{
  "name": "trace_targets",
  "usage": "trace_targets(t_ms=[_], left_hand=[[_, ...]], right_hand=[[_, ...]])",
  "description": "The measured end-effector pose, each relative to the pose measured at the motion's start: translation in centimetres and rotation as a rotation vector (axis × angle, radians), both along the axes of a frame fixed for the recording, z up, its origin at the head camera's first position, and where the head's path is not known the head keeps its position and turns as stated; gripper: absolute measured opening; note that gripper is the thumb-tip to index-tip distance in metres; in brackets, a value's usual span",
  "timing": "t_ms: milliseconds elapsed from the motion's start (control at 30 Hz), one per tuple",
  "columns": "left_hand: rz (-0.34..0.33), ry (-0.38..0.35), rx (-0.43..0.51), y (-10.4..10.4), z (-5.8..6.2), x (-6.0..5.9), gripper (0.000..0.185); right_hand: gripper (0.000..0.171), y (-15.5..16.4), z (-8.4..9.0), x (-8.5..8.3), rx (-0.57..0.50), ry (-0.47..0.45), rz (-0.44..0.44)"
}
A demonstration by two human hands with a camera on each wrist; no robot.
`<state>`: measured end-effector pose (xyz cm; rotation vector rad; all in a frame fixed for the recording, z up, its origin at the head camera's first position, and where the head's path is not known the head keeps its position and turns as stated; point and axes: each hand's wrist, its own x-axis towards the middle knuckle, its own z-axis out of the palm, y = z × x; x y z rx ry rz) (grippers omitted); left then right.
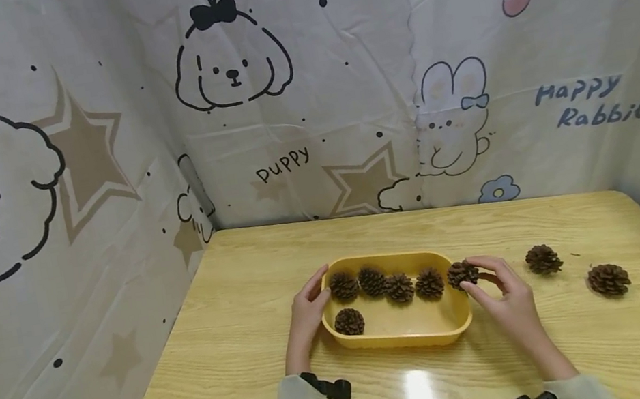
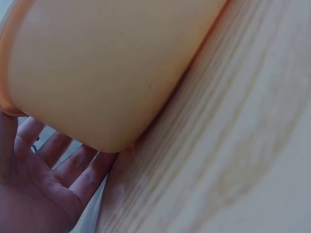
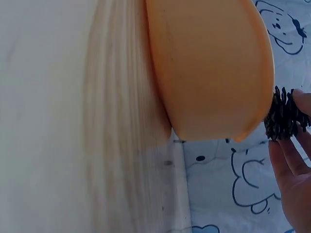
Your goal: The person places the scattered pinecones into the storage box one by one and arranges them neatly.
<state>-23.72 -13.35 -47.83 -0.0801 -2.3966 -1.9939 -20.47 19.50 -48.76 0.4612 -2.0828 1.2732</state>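
Right hand (image 1: 504, 292) pinching a pine cone (image 1: 462, 273) between thumb and fingertips, poised right at the right-hand rim of the yellow tray (image 1: 403, 337), over the edge and not yet clearly inside. Left hand (image 1: 310, 308) laid flat and relaxed against the tray's left end, fingers straight along the wall, gripping nothing. Inside the tray already: a row of four cones (image 1: 385, 283) along the far side and a single cone (image 1: 348, 321) near the front left. Out on the counter (image 1: 225, 351) to the right, two loose cones (image 1: 543, 258) well apart from the tray. Likely trouble: held only by its brittle scale tips, so prone to slipping or shedding flakes if squeezed harder; released this close to the rim, apt to catch on the lip and roll off onto the counter. Dropped from a height, liable to bounce against the nearest cone in the row and jostle it. With only a flat palm steadying the left end, a nudge from the right could skid the light tray sideways across the glossy wood.
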Motion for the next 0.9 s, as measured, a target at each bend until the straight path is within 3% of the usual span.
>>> trace_targets(t_ms=[100, 333, 467, 700, 900], left_hand=[[-0.001, -0.005, 0.009, 0.0, 0.2, 0.2, 0.046], [0.026, 0.008, 0.016, -0.2, -3.8, -1.9, 0.046], [0.023, 0.009, 0.023, -0.2, -3.2, -1.6, 0.046], [0.015, 0.013, 0.016, -0.1, -0.2, -0.2, 0.046], [0.008, 0.01, 0.028, -0.2, 0.1, -0.1, 0.046]], right_hand=[[0.051, -1.0, 0.3, 0.0, 0.02, 0.002, 0.059], [0.049, -4.6, 2.2, 0.7, 0.092, 0.051, 0.124], [0.052, -5.0, 1.0, -0.3, 0.134, 0.074, 0.17], [0.047, -6.0, 1.2, -1.1, 0.224, 0.06, 0.286], [0.041, -7.1, 1.3, -1.6, 0.331, 0.025, 0.333]])
